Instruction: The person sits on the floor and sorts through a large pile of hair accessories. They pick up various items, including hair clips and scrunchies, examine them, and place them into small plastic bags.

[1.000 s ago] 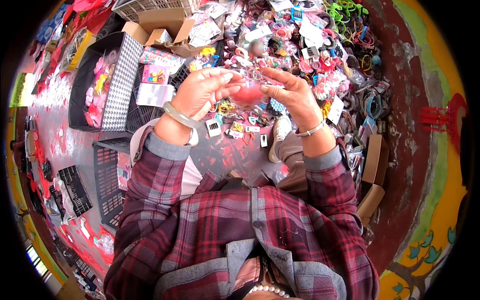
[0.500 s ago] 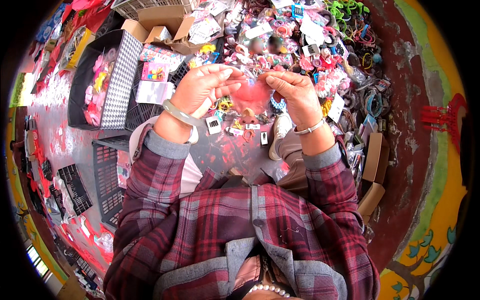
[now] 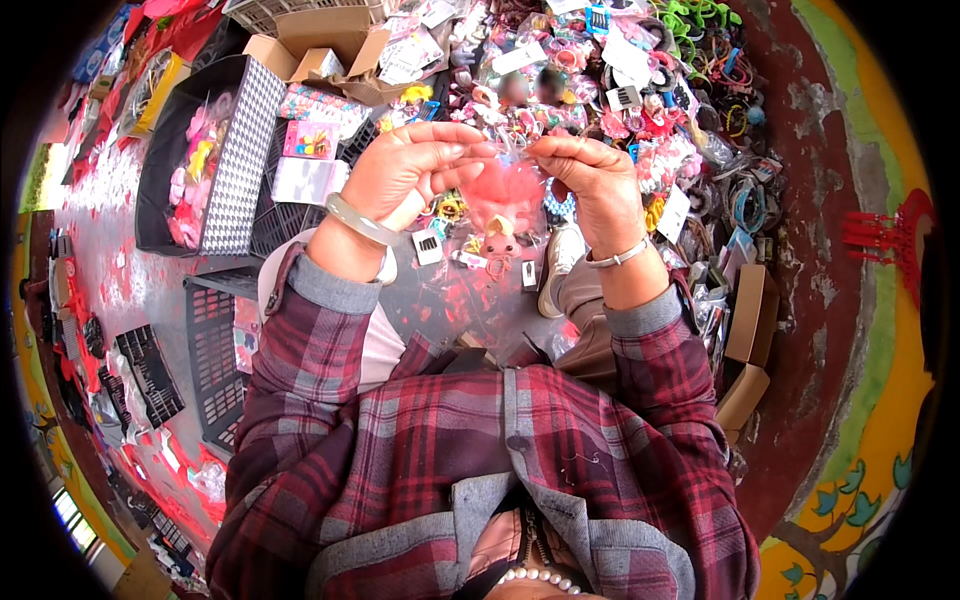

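Note:
A clear plastic bag (image 3: pixel 528 206) hangs in front of me between my two hands. Inside it shows a pink fluffy item (image 3: pixel 508 186) with a small brown animal head (image 3: pixel 499 245) below. My left hand (image 3: pixel 418 172) pinches the bag's upper left side between thumb and fingers. At the upper right corner, my right hand (image 3: pixel 592 188) grips it with thumb against forefinger, the other fingers curled. Behind the bag, a big heap of packaged hair accessories (image 3: pixel 560 120) covers the ground.
A black bin with a houndstooth side (image 3: pixel 243 160) holds pink and yellow items at left. Beside it are an opened cardboard box (image 3: pixel 335 40) and a black plastic crate (image 3: pixel 212 360). Cardboard boxes (image 3: pixel 752 315) lie at right, near a painted wall (image 3: pixel 880 460).
The bag has shifted slightly, and the pink item and animal head show more plainly in it. Both hands stay in nearly the same place.

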Demonstrator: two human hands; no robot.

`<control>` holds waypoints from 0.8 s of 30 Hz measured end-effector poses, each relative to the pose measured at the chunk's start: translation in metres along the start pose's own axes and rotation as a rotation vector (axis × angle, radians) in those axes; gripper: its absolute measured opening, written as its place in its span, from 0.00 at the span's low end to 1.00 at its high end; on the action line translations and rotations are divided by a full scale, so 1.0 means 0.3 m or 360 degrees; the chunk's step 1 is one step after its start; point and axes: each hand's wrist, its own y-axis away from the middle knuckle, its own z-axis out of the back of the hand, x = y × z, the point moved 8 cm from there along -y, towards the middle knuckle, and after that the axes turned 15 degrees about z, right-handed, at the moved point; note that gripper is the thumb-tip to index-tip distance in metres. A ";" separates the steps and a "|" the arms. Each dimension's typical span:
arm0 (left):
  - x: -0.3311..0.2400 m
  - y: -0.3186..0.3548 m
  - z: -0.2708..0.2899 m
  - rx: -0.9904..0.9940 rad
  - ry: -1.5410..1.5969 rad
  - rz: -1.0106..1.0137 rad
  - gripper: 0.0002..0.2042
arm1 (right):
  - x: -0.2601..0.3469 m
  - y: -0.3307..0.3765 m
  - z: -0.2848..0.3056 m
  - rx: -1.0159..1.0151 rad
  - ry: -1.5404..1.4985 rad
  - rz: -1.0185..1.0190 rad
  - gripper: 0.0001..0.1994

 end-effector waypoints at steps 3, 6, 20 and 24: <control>-0.001 -0.003 0.011 -0.0010 0.0016 -0.0008 0.08 | -0.005 -0.004 0.004 0.0016 -0.0042 0.0037 0.08; -0.006 -0.004 0.007 -0.0005 -0.0005 -0.0042 0.07 | 0.004 -0.007 0.005 0.0040 0.0008 0.0051 0.08; -0.011 0.003 0.006 -0.0001 -0.0113 -0.0025 0.05 | 0.021 -0.010 -0.006 0.0102 -0.0011 0.0116 0.09; -0.002 -0.001 0.018 -0.0121 -0.0243 0.0001 0.05 | 0.019 -0.011 -0.006 0.0141 0.0027 0.0147 0.10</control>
